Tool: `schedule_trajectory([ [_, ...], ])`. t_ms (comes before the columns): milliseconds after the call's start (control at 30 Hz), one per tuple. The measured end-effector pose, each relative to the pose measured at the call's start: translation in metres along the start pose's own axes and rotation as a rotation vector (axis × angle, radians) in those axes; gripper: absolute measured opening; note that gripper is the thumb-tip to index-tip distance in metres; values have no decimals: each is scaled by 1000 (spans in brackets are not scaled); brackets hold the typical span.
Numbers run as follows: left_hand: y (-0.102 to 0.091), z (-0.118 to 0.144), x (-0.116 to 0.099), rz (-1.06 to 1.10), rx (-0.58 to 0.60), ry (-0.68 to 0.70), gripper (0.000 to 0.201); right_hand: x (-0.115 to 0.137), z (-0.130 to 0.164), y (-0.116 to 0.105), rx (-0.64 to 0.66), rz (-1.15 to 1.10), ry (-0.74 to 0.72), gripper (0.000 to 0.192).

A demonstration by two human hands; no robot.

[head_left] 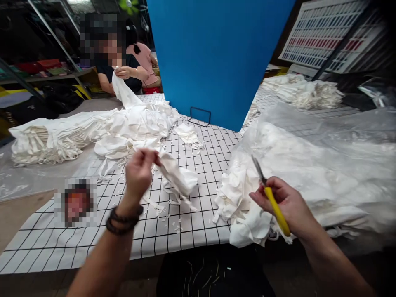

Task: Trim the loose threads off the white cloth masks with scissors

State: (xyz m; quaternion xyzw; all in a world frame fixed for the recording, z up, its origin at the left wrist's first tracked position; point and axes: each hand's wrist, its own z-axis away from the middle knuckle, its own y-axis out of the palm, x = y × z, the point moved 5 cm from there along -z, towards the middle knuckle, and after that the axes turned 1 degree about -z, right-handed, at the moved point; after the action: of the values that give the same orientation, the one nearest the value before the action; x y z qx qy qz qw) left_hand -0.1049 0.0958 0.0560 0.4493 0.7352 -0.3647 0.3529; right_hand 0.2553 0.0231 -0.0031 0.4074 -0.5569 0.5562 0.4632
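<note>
My left hand [140, 170], with a dark beaded bracelet on the wrist, pinches the edge of a white cloth piece [177, 172]. The cloth hangs to the right above the table and trails thin straps; its exact kind is not clear. In my right hand [292, 206] is a pair of yellow-handled scissors [276, 211], the blades pointing up and away to the left. Just left of and beneath that hand lies a heap of white strapped cloth pieces [236, 194]. Small white clippings [176, 227] are scattered on the table between my hands.
A checked cloth covers the table [93, 243]. White pieces lie stacked [52, 138] at left. A blue board [213, 62] stands upright at the back. Clear plastic [309, 144] with white cloth fills the right side. A co-worker [123, 78] holds white cloth across the table.
</note>
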Motion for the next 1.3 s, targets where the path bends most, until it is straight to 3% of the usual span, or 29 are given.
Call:
schedule_trajectory([
  [67,-16,-63,0,-205,-84,81,23,-8,2,-26,-140,-16,8,42],
  [133,-12,-109,2,-514,7,62,34,-19,7,-42,-199,-17,32,43],
  [200,6,-125,4,-741,133,18,38,-29,12,-47,-205,-21,59,44],
  [233,21,-119,3,-800,194,9,37,-33,14,-46,-198,-22,72,44],
  [300,60,-84,1,-829,352,30,39,-39,16,-40,-187,-15,91,44],
  [433,145,30,-2,-530,820,131,35,-37,17,-30,-192,7,78,43],
  [467,159,55,-3,-433,923,150,32,-36,17,-28,-190,8,70,42],
  [533,174,85,-4,-308,983,197,28,-36,18,-26,-171,1,55,40],
  [600,176,95,-4,-274,941,249,28,-38,19,-23,-140,-4,51,39],
  [733,171,91,-1,-234,843,269,13,-43,20,-16,-89,41,52,35],
  [867,157,80,11,-51,640,36,18,-41,19,-7,-83,65,94,32],
  [967,135,67,26,201,367,-207,20,-36,18,-2,-72,33,100,32],
  [1100,91,48,39,413,25,-286,25,-37,16,4,-43,36,63,30],
  [1200,61,42,52,473,-114,-336,30,-41,14,8,-11,68,78,29],
  [1300,43,46,76,530,-194,-518,34,-41,11,12,0,108,96,28],
])
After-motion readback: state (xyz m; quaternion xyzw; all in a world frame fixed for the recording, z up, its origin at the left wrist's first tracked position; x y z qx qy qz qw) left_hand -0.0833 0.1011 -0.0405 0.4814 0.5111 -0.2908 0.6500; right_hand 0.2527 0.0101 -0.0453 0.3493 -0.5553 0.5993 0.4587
